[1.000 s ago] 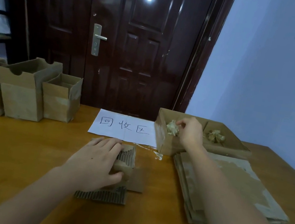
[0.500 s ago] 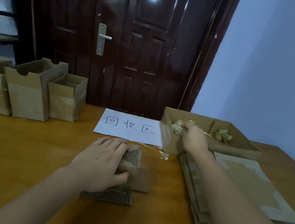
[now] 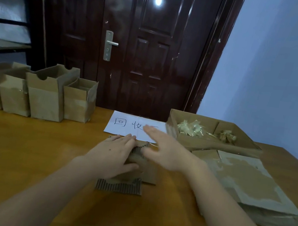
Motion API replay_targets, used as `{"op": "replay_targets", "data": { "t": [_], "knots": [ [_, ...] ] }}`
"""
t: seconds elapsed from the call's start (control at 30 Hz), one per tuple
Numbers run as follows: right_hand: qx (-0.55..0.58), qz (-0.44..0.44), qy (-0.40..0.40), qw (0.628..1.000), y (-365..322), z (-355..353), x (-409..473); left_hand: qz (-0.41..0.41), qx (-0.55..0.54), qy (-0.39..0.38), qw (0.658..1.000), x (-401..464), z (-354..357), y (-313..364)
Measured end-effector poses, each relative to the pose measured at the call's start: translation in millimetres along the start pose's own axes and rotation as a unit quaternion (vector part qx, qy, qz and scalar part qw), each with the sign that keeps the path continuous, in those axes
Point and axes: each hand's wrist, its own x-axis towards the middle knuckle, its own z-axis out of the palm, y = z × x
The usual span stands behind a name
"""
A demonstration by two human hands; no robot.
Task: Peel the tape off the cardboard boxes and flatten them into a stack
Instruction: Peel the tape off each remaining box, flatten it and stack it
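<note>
Left hand presses flattened box; right hand hovers, fingers straight.

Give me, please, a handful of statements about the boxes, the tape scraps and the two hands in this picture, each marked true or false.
1. The left hand lies on the flattened box in the middle of the table. True.
2. The right hand pinches a wad of tape. False: its fingers are spread and it holds nothing.
3. Peeled tape scraps lie in the shallow cardboard tray. True.
4. The upright boxes stand at the table's right end. False: they stand at the left, and the flat stack lies on the right.
5. The paper sheet is blank. False: it bears handwritten characters.
</note>
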Motion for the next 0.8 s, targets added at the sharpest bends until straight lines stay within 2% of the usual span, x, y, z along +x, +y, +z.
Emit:
{"op": "replay_targets", "data": {
  "t": [0.1, 0.17, 0.23, 0.4, 0.5, 0.6, 0.8],
  "knots": [
    [-0.054, -0.015, -0.089, 0.994, -17, 18, -3, 0.003, 0.013, -0.006, 1.0, -4, -7, -4],
    [-0.091, -0.014, -0.097, 0.991, -19, 29, -5, -0.016, 0.013, -0.001, 1.0, -12, -10, -9],
    [-0.108, -0.021, -0.066, 0.992, -18, 39, -6, -0.029, 0.006, 0.015, 0.999, -21, -13, -13],
    [-0.113, -0.044, 0.068, 0.99, -21, 44, -14, -0.021, 0.02, 0.102, 0.994, -29, -28, -12],
    [-0.139, -0.064, 0.148, 0.977, -27, 41, -23, -0.011, 0.052, 0.144, 0.988, -34, -36, -6],
    [-0.146, -0.118, 0.227, 0.956, -34, 44, -42, 0.024, 0.019, 0.197, 0.98, -50, -33, 1],
    [-0.155, -0.157, 0.235, 0.947, -35, 78, -69, 0.075, -0.019, 0.226, 0.971, -83, 0, 9]
  ]
}}
